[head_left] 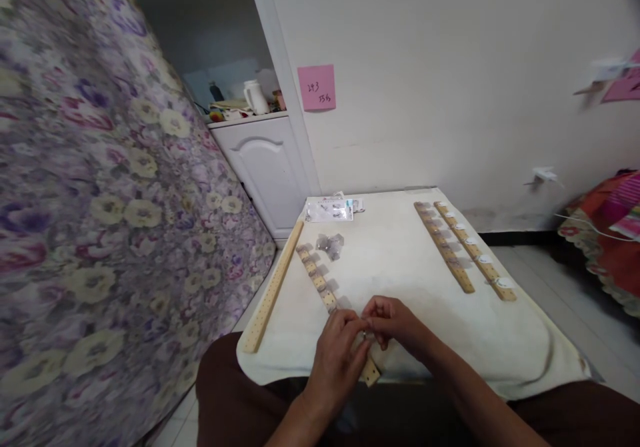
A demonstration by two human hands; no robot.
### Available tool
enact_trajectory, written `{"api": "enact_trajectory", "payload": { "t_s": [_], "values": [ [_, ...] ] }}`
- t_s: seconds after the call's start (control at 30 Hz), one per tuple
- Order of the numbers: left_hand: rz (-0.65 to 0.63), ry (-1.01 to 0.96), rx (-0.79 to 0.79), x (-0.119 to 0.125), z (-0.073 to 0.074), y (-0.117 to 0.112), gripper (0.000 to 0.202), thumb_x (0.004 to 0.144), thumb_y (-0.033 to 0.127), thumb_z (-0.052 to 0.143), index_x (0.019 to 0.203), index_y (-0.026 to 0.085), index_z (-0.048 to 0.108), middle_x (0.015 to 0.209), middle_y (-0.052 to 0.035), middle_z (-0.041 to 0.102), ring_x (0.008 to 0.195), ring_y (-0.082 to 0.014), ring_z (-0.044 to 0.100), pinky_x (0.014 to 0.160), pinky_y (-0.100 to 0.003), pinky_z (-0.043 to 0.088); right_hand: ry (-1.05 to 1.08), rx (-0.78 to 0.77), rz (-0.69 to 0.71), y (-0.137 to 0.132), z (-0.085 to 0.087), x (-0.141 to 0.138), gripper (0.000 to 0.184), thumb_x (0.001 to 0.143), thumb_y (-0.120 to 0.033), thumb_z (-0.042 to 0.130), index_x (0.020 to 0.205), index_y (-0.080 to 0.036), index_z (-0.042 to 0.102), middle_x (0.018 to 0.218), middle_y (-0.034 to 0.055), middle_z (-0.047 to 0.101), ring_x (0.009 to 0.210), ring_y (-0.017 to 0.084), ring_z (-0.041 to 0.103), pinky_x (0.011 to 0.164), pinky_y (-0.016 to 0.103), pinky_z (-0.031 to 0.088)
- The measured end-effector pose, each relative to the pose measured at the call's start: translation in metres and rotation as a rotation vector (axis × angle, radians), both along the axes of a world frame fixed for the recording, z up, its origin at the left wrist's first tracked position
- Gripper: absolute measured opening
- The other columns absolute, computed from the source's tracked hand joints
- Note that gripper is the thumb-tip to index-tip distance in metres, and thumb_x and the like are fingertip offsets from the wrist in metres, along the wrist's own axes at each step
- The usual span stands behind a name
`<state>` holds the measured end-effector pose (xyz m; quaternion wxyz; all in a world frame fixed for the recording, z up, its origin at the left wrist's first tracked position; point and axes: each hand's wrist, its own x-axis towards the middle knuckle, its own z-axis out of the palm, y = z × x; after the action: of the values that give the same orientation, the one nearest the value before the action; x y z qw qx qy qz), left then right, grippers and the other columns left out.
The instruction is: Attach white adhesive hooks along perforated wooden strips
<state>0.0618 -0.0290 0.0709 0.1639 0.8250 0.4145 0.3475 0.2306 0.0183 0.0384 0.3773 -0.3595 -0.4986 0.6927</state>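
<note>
My left hand (339, 348) and my right hand (391, 321) meet over the near end of a light wooden strip with holes (327, 297). The fingers of both hands are closed and pinched together around a small shiny piece (369, 334), too small to name. Several greyish see-through tabs sit along the strip beyond my hands. The strip's near end shows below my fingers, while the part beneath them is hidden. A small pile of grey see-through pieces (331, 245) lies beyond my left hand.
A long perforated wooden strip (273, 293) runs along the table's left edge. On the right lie a strip with greyish tabs (443, 243) and another with white round pieces (475, 253). Clear packaging (329, 210) rests at the back of the cloth-covered table (390, 260). Flowered curtain (115, 200) hangs left.
</note>
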Motion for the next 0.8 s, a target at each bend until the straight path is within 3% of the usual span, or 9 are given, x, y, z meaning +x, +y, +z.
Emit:
{"api": "enact_trajectory", "payload": {
  "t_s": [0.2, 0.33, 0.6, 0.8],
  "values": [
    [0.077, -0.064, -0.060, -0.001, 0.001, 0.005, 0.019, 0.088, 0.024, 0.050, 0.105, 0.022, 0.058, 0.098, -0.0067, 0.054, 0.093, -0.0189, 0.053, 0.080, -0.032, 0.046, -0.045, 0.071, 0.085, 0.000, -0.009, -0.001, 0.026, 0.072, -0.041, 0.066, 0.075, -0.016, 0.061, 0.043, -0.0084, 0.048, 0.035, 0.005, 0.040, 0.038, 0.018, 0.033],
    [0.125, -0.155, -0.250, -0.003, -0.001, 0.006, 0.020, 0.083, 0.027, 0.056, 0.103, 0.022, 0.059, 0.087, -0.0025, 0.058, 0.073, -0.0144, 0.053, 0.067, -0.026, 0.044, -0.066, 0.107, 0.074, -0.001, -0.005, 0.000, 0.022, 0.072, -0.037, 0.064, 0.076, -0.016, 0.063, 0.048, -0.0076, 0.048, 0.037, 0.004, 0.036, 0.037, 0.018, 0.030],
    [0.092, -0.508, -0.678, -0.003, -0.008, 0.005, 0.025, 0.075, 0.033, 0.065, 0.094, 0.018, 0.061, 0.066, 0.0047, 0.050, 0.059, -0.0088, 0.045, 0.056, -0.019, 0.035, -0.110, 0.132, 0.045, -0.003, -0.002, -0.003, 0.020, 0.072, -0.035, 0.066, 0.073, -0.018, 0.056, 0.050, -0.0073, 0.049, 0.041, 0.005, 0.036, 0.039, 0.018, 0.029],
    [0.208, -0.748, -0.762, -0.007, -0.012, 0.005, 0.036, 0.066, 0.038, 0.072, 0.091, 0.016, 0.060, 0.065, 0.0059, 0.051, 0.050, -0.0062, 0.044, 0.051, -0.019, 0.034, -0.152, 0.174, 0.021, -0.005, 0.001, 0.003, 0.025, 0.078, -0.042, 0.060, 0.076, -0.018, 0.059, 0.064, -0.0012, 0.061, 0.049, 0.007, 0.046, 0.042, 0.018, 0.030]
  ]
}}
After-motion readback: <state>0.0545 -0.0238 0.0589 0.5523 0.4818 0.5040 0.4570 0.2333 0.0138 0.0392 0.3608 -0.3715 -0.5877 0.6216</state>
